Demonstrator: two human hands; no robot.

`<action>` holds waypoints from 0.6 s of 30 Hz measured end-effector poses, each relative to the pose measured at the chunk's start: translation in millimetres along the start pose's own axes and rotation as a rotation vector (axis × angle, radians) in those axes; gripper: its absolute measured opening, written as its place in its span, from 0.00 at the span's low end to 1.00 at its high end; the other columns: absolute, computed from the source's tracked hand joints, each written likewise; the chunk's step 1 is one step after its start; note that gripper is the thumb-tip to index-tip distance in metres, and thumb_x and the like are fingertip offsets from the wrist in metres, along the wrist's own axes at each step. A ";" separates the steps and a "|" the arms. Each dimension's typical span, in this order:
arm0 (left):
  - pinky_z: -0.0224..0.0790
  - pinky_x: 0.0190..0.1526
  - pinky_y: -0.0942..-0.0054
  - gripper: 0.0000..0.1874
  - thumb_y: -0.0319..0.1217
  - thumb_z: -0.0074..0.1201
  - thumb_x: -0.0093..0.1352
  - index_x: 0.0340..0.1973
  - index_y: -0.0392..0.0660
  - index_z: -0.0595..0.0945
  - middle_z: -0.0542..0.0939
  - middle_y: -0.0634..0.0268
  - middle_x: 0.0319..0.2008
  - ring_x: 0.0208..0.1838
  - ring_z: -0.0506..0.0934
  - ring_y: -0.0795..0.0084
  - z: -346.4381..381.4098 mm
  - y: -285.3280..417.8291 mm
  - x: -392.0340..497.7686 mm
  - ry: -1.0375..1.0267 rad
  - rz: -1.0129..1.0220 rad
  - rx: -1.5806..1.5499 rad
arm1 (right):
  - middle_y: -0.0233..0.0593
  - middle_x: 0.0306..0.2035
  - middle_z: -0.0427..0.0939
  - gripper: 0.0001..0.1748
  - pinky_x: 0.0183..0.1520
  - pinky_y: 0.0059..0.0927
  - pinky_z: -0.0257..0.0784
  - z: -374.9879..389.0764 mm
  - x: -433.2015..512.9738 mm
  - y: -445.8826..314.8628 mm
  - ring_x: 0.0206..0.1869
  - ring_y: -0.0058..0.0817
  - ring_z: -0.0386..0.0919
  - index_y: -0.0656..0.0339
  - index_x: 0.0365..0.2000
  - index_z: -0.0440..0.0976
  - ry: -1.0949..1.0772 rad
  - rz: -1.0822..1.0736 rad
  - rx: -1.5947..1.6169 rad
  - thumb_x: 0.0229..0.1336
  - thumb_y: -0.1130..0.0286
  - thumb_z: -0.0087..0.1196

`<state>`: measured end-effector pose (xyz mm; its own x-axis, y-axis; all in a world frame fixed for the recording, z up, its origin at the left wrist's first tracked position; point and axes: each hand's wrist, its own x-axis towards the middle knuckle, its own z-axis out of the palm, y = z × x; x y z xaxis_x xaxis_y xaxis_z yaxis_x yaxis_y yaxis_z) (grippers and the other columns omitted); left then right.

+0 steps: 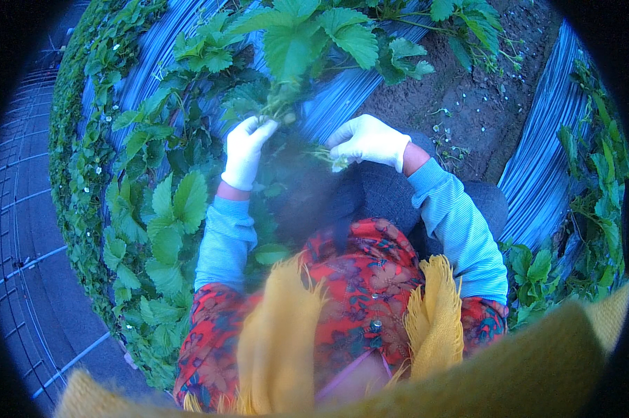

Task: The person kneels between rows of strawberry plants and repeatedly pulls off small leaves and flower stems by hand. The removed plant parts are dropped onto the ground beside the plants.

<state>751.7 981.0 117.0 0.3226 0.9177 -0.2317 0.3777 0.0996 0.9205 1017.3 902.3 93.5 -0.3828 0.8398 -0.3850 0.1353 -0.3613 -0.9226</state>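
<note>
My left hand (246,149), in a white knit glove, pinches the stems of a strawberry plant (286,99) just below its broad green leaves. To its right, my right hand (369,141), gloved alike, has its fingers closed on a thin sprig with a white strawberry flower (339,163). The two hands are apart, over my lap at the edge of the plant row. Part of what the left fingers hold is blurred.
Striped plastic mulch film (340,99) covers the beds. Bare soil (450,99) with dropped white blossoms lies between them. Strawberry plants (181,204) crowd the left, more grow at the right. A metal frame (27,266) stands far left. Yellow scarf ends (278,334) hang over my chest.
</note>
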 end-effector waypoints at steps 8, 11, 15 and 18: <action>0.69 0.56 0.71 0.24 0.32 0.70 0.61 0.50 0.37 0.82 0.85 0.64 0.44 0.47 0.79 0.74 8.2 13.5 -6.2 -0.258 0.165 0.322 | 0.31 0.31 0.85 0.16 0.33 0.22 0.75 -6.0 8.8 -0.5 0.29 0.17 0.78 0.62 0.41 0.86 0.080 0.024 0.035 0.57 0.62 0.61; 0.71 0.53 0.72 0.19 0.30 0.68 0.62 0.48 0.37 0.84 0.85 0.66 0.42 0.45 0.79 0.76 10.8 13.2 -6.4 -0.223 0.082 0.303 | 0.29 0.31 0.85 0.15 0.33 0.22 0.74 -5.5 9.1 -1.6 0.29 0.16 0.77 0.59 0.40 0.86 0.118 0.040 0.074 0.58 0.61 0.60; 0.73 0.47 0.73 0.13 0.27 0.66 0.64 0.44 0.38 0.85 0.86 0.67 0.39 0.42 0.79 0.79 10.1 11.4 -3.7 -0.250 0.069 0.251 | 0.28 0.32 0.84 0.16 0.33 0.22 0.74 -5.2 8.8 -1.7 0.30 0.15 0.76 0.58 0.40 0.86 0.157 0.063 0.169 0.59 0.58 0.60; 0.73 0.45 0.72 0.11 0.27 0.66 0.63 0.41 0.38 0.86 0.86 0.66 0.37 0.40 0.80 0.77 9.2 9.4 -3.3 -0.269 0.012 0.222 | 0.34 0.34 0.83 0.20 0.34 0.25 0.76 -4.5 9.5 -1.9 0.31 0.21 0.77 0.59 0.42 0.86 0.197 0.069 0.237 0.58 0.54 0.62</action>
<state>762.2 975.4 123.5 0.5339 0.7813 -0.3231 0.5425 -0.0235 0.8397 1017.5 912.8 91.5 -0.1924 0.8642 -0.4650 -0.0708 -0.4848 -0.8717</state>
